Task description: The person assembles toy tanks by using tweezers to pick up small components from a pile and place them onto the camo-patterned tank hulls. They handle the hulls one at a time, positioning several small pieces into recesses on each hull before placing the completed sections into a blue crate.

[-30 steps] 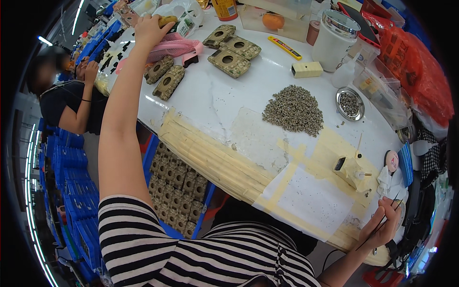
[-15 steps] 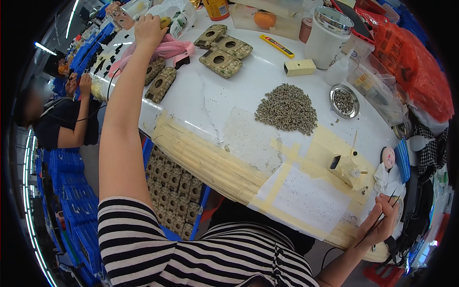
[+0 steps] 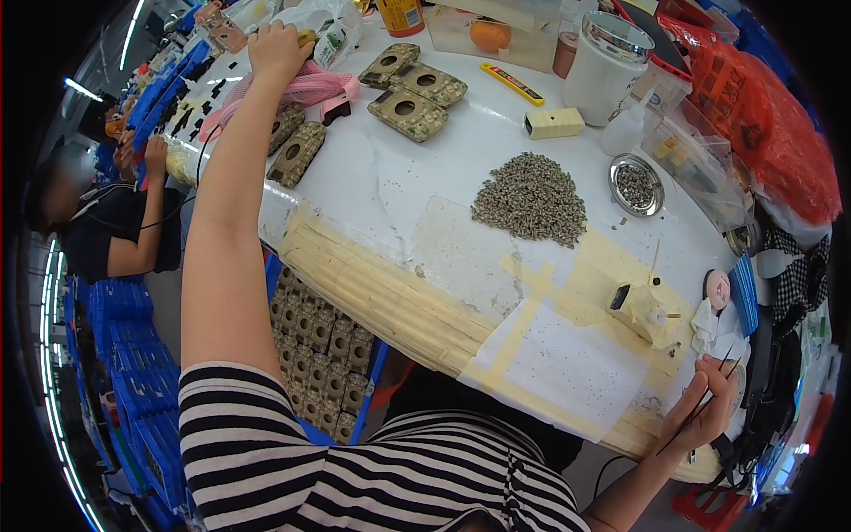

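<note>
My left hand (image 3: pixel 277 53) is stretched to the far left of the table, its fingers curled over and down. Whatever they grip is hidden beneath them. Beside it are a small yellow object (image 3: pixel 307 37) and a pink mesh cloth (image 3: pixel 306 89). At the right edge of the table, my right hand (image 3: pixel 705 408) is closed round dark, fine-tipped tweezers (image 3: pixel 729 357). Camouflage-patterned model hull parts with round holes lie in two groups, one (image 3: pixel 406 110) right of the mesh, another (image 3: pixel 297 154) near my left forearm. A heap of tiny grey-brown parts (image 3: pixel 530 199) sits mid-table.
A metal dish (image 3: pixel 636 186) of small parts, a white canister (image 3: pixel 606 71), a yellow cutter (image 3: pixel 512 83) and a cream block (image 3: pixel 554 123) stand around. White paper (image 3: pixel 558 372) is near the front edge. Below, a blue crate (image 3: pixel 377 377) holds more hulls. Another person (image 3: pixel 124 222) sits left.
Both my hands stay almost where they were. The view has shifted very slightly. The other person's hands at the left have moved a little.
</note>
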`<state>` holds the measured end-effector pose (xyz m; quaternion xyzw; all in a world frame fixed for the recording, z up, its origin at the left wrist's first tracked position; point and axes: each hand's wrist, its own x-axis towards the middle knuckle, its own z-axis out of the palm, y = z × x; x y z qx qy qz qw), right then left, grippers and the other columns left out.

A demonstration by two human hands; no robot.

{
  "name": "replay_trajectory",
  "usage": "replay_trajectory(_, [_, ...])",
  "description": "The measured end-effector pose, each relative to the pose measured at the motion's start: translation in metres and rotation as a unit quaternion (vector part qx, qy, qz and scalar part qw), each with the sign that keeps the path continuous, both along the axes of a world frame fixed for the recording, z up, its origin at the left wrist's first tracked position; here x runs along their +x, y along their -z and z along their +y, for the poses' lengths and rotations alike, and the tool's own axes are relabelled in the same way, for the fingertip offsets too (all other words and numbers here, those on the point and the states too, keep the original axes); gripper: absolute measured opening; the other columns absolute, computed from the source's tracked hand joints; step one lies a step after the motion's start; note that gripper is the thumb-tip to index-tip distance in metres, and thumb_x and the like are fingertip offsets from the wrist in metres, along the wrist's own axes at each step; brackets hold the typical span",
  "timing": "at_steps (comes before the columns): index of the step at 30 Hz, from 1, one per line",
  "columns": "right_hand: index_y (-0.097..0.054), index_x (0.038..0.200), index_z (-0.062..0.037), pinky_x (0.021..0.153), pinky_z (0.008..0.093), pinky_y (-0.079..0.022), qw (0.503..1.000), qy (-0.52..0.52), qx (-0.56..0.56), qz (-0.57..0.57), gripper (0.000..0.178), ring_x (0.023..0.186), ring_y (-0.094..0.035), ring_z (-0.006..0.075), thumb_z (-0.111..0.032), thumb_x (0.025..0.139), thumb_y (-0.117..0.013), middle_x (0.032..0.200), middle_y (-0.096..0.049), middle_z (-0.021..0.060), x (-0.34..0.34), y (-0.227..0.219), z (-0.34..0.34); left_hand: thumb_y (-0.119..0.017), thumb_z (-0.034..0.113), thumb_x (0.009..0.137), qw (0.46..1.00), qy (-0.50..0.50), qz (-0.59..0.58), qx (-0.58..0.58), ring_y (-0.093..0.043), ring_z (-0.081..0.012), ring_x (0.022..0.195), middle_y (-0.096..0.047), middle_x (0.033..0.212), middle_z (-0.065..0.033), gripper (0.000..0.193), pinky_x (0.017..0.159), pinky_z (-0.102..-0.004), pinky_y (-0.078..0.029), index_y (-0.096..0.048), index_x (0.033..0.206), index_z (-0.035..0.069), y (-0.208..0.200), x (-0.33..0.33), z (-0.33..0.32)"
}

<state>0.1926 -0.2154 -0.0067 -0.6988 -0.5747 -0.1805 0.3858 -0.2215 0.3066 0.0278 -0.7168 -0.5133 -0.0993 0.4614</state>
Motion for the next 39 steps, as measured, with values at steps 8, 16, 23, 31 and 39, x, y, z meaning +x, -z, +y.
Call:
replay_trajectory(8, [-0.058,0.084,0.0034,0.067,0.0345,-0.046,1.0,-0.004,0.002,0.0,0.007,0.074,-0.058,0.0293,-0.003,0.085,-0.056,0.078,-0.059,0.0182,0.0,-0.001,0.0,-0.07,0.045,0.073,0.999,-0.037,0.015,-0.006,-0.057,-0.0221,0.095,-0.062,0.095,-0.0048,0.04,0.08,-0.0386,-0.041,-0.067,0.093,0.01,-0.002,0.009,-0.005])
replay_trajectory(16, [-0.058,0.085,0.0033,0.067,0.0352,-0.046,1.0,-0.01,-0.001,0.011,0.008,0.074,-0.058,0.0292,-0.005,0.085,-0.056,0.078,-0.059,0.0184,0.0,0.0,0.0,-0.067,0.04,0.078,0.98,0.092,-0.175,-0.037,-0.058,-0.0253,0.096,-0.064,0.097,-0.0051,0.038,0.081,-0.0389,-0.045,-0.066,0.105,0.013,0.003,-0.035,0.016])
replay_trajectory(23, [-0.058,0.084,0.0033,0.068,0.0353,-0.047,1.0,-0.012,-0.003,0.007,0.009,0.075,-0.059,0.029,-0.005,0.085,-0.056,0.078,-0.059,0.0192,-0.001,-0.001,-0.001,-0.066,0.031,0.083,0.863,0.172,-0.461,-0.117,-0.062,-0.014,0.073,-0.068,0.08,-0.0047,0.028,0.066,-0.0298,-0.048,-0.068,0.095,0.006,0.009,-0.088,-0.054])
replay_trajectory(31, [-0.058,0.084,0.0038,0.068,0.0347,-0.047,1.0,-0.018,0.006,0.004,0.008,0.074,-0.059,0.0286,-0.004,0.085,-0.056,0.079,-0.06,0.0191,-0.003,0.0,-0.002,-0.071,0.042,0.079,0.869,0.107,-0.384,-0.292,-0.057,-0.0145,0.076,-0.063,0.093,-0.0114,0.048,0.061,-0.0282,-0.045,-0.065,0.101,0.0,0.042,-0.048,-0.205])
replay_trajectory(39, [-0.058,0.084,0.0033,0.065,0.032,-0.046,0.998,-0.045,0.029,-0.029,0.004,0.071,-0.059,0.0274,0.0,0.083,-0.059,0.076,-0.06,0.017,-0.004,-0.003,-0.001,-0.075,0.044,0.073,0.823,0.097,-0.494,-0.261,-0.06,-0.0199,0.086,-0.06,0.108,-0.0156,0.073,0.07,-0.0308,-0.05,-0.048,0.128,0.003,0.06,-0.026,-0.221])
